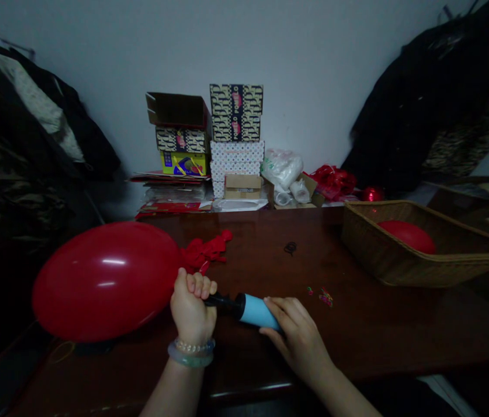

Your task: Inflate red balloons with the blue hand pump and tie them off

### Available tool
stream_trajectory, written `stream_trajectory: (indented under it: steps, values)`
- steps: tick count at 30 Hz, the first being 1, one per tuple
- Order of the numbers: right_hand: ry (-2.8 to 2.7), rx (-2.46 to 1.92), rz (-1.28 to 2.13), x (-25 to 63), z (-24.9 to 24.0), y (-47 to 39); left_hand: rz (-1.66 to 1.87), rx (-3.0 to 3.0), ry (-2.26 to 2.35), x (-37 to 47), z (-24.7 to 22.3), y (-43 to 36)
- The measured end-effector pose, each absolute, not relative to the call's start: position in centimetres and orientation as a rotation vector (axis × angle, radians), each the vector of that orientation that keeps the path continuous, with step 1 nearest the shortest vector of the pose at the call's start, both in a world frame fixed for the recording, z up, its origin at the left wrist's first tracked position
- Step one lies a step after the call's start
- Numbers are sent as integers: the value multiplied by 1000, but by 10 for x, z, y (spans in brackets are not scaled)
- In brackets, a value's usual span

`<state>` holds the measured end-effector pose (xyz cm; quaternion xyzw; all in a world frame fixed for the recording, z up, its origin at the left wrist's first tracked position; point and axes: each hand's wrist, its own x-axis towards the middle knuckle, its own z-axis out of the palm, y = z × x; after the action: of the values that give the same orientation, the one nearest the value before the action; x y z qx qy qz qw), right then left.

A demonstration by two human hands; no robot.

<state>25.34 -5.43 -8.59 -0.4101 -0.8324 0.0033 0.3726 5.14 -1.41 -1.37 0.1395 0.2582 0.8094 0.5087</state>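
Note:
A large inflated red balloon point(107, 282) lies at the left, its right end next to my left hand point(194, 307). My left hand, with bracelets at the wrist, is closed around the neck of the balloon and the black end of a blue hand pump point(258, 311); how the two meet is hidden by the fingers. My right hand point(298, 333) wraps round the blue barrel of the pump from the right. Behind my left hand lies a pile of limp red balloons point(206, 250) on the dark wooden table point(261, 231).
A wicker basket point(418, 269) holding a red balloon point(409, 236) stands at the right. Small coloured bands point(326, 297) and a black coil point(290, 248) lie on the table. Stacked boxes point(236, 113) and plastic bags point(283, 168) stand behind. Clothes point(404, 110) hang at both sides.

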Motion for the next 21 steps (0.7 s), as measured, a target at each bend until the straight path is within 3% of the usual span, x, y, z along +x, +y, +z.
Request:
stream_trajectory:
  steps: [21]
  values:
    - [-2154,-1026,34,287,-85,-36,2069,296,610,20,2,-5]
